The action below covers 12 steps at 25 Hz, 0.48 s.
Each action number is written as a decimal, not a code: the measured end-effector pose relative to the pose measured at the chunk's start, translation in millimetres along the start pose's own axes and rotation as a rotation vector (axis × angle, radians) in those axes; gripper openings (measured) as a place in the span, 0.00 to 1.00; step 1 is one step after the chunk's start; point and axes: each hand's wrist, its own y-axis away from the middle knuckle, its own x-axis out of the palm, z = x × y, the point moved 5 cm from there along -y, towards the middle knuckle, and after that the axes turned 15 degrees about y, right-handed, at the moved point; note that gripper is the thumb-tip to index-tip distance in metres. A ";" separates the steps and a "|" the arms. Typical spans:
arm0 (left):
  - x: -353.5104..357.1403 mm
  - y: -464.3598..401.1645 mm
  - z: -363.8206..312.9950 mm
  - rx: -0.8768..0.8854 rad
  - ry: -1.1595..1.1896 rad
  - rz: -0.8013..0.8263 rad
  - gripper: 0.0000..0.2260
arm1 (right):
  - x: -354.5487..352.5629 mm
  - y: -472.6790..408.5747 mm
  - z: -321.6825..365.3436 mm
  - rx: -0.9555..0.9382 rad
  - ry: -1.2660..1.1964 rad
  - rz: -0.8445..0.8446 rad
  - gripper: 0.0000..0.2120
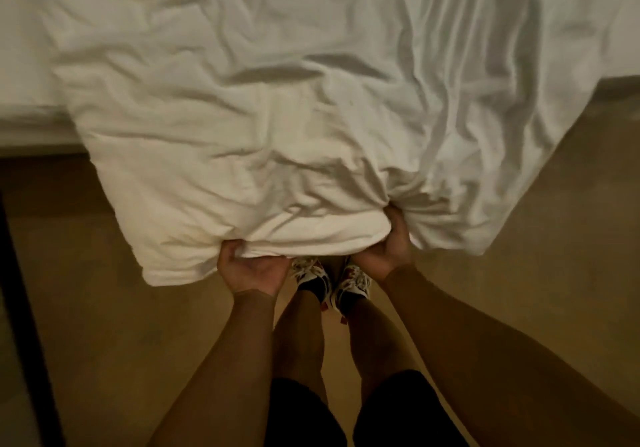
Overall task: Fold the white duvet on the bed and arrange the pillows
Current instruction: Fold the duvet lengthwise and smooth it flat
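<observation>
Crumpled white fabric duvet spread over the white-sheeted bed across the upper part of the view, its near end pulled off the bed's edge and hanging out over the tan carpeted floor. Left hand under the duvet's near hem, palm up, fingers curled over the edge and pinching a bunched fold of the cloth. Right hand a little further toward the bed and to the right, thumb up against the gathered cloth, fingers wrapped into the fold and mostly hidden by it, gripping the same hem. Between the two hands, a thick rolled band of duvet held taut; beyond them, wrinkles fanning out toward the bed. To the left of the left hand, a rounded corner of the duvet drooping below the level of the hands toward the floor. To the right of the right hand, a long loose flap falling in vertical creases, its lower tip near the floor. Directly below the held hem, patterned white, black and red sneakers standing on the carpet, bare legs and dark shorts nearer the camera. Along the far left edge, a dark upright strip, unidentifiable.
</observation>
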 end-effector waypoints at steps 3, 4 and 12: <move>17.0 49.4 -4.2 0.029 0.033 0.065 0.24 | 34.6 56.5 -5.8 -0.022 -0.037 -0.054 0.22; 25.4 64.6 -4.9 0.038 0.016 0.086 0.26 | 44.2 76.5 -7.0 -0.045 -0.050 -0.094 0.20; 129.2 159.7 -24.3 0.069 -0.230 0.057 0.24 | 121.9 190.3 19.0 -0.253 0.204 -0.182 0.22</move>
